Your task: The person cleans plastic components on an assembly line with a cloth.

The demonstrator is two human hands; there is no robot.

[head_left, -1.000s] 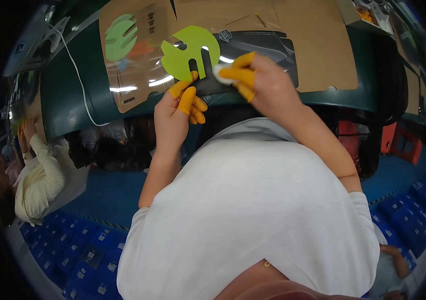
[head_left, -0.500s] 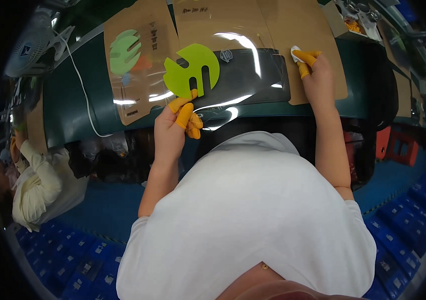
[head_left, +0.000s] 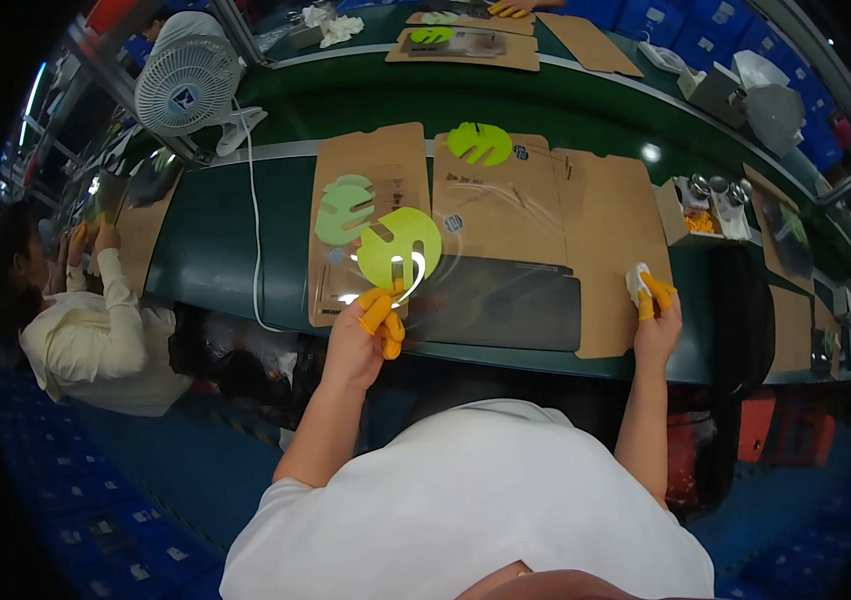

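My left hand (head_left: 354,345), with yellow finger cots, pinches the lower edge of a lime-green slotted disc (head_left: 416,232). Glare on clear, glossy material shows beside the disc; its outline is hard to make out. In my right hand (head_left: 657,330), also in yellow finger cots, is a crumpled white wipe (head_left: 636,282), just above the right cardboard panel (head_left: 611,225). A dark grey rectangular panel (head_left: 521,310) lies between my hands on the cardboard. On the left cardboard (head_left: 371,150), a paler green slotted piece (head_left: 341,210) lies partly behind the held disc.
Another lime-green slotted disc (head_left: 466,140) sits at the far edge of the middle cardboard. A white fan (head_left: 186,90) and its cable stand at left. An open box (head_left: 683,212) with metal parts is at right. A co-worker (head_left: 101,350) sits at far left.
The view has tilted up, showing more of the bench's far side. The left hand with the disc is now over the left cardboard's edge; the right hand still holds the wipe.
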